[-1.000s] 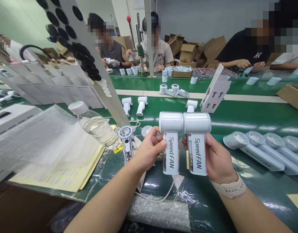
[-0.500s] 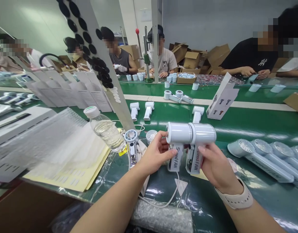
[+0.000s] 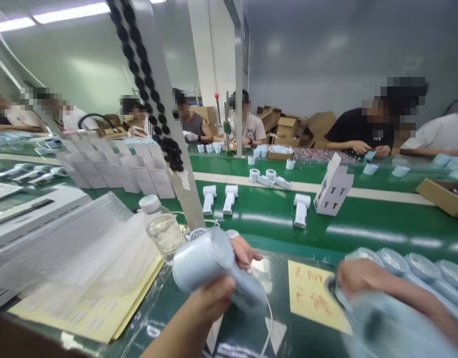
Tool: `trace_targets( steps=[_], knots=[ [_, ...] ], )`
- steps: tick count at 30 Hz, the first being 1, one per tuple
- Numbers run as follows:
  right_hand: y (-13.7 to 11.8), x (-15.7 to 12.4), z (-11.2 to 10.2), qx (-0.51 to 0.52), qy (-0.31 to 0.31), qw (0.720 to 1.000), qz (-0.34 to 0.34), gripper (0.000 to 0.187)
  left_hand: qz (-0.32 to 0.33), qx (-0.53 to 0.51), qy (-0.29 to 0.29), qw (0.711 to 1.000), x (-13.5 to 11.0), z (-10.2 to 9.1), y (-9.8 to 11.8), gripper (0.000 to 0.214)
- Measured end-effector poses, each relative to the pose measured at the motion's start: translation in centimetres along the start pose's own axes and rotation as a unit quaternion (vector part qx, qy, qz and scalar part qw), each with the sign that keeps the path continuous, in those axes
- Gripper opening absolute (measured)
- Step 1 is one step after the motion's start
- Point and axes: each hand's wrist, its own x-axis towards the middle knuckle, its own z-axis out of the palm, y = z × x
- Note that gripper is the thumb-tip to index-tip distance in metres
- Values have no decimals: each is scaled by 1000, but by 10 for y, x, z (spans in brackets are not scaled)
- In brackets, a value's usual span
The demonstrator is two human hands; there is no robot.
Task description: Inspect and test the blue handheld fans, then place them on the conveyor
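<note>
My left hand [image 3: 217, 293] is closed round a white handheld fan [image 3: 201, 258], tilted with its round head pointing left, just right of a water bottle [image 3: 161, 229]. The fan is smeared by motion. My right hand [image 3: 366, 278] is low at the right, also smeared, lying over a pale blurred shape [image 3: 385, 328] that looks like the second fan; its fingers cannot be made out. A yellow handwritten note [image 3: 311, 298] lies on the green bench between my hands.
Pale-blue fans [image 3: 419, 263] lie in a row at the right. White fans [image 3: 229, 198] and an open white carton [image 3: 333, 188] sit on the green belt [image 3: 381, 221]. Clear bags [image 3: 83, 248] and white boxes [image 3: 139, 171] stand left. Several people work across the belt.
The two fans held side by side have separated: my left hand tilts one down to the left, my right hand has swung low right. The camera has tipped upward.
</note>
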Motion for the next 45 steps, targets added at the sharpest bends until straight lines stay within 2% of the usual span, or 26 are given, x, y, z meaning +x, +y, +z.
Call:
trace_targets(
  steps=[2,6,7,10,12,14,18,21,23,25,28,31,33,35,38,40,42,45],
  knots=[
    [-7,5,-3,37,-9,999,-14,12,14,43,32,998,-1,-1,-3,36],
    [-15,5,20,64,11,998,-16,13,-48,39,-59,996,2,5,-9,38],
    [-15,3,26,60,22,998,-19,13,-49,30,-62,996,2,6,-9,37],
    [-13,1,35,63,38,997,-14,19,13,31,10,999,4,10,-8,28],
    [-9,2,33,61,14,998,-2,23,37,19,40,998,5,9,-7,25],
    [-4,3,29,51,4,999,12,25,29,38,38,998,4,6,-7,27],
    [-2,5,23,69,71,992,75,30,-44,9,-36,998,3,0,-9,32],
    [-3,5,17,120,15,991,55,35,-18,6,-54,998,5,-5,-9,25],
    [-3,7,14,100,47,993,44,31,1,40,-48,998,8,-6,-8,22],
    [0,9,12,86,81,990,71,30,-16,57,-52,997,10,-6,-9,22],
    [8,11,19,75,54,987,132,44,-84,31,-50,995,6,1,-14,41],
    [20,10,40,-4,73,977,200,53,-162,-53,-74,983,-4,12,-24,69],
    [26,8,58,4,64,973,221,58,-175,-50,-50,982,-9,18,-29,75],
    [30,5,74,54,46,972,223,65,-151,-18,16,988,-11,24,-32,82],
    [31,-2,90,167,23,945,281,77,-134,-18,97,986,-10,31,-34,93],
    [29,-5,93,239,11,912,333,82,-195,-65,124,971,-8,33,-35,89],
    [26,-6,94,279,8,889,362,88,-290,-117,146,939,-7,35,-37,79],
    [22,-7,94,294,4,880,374,89,-387,-165,184,888,-2,36,-38,67]
  ],
)
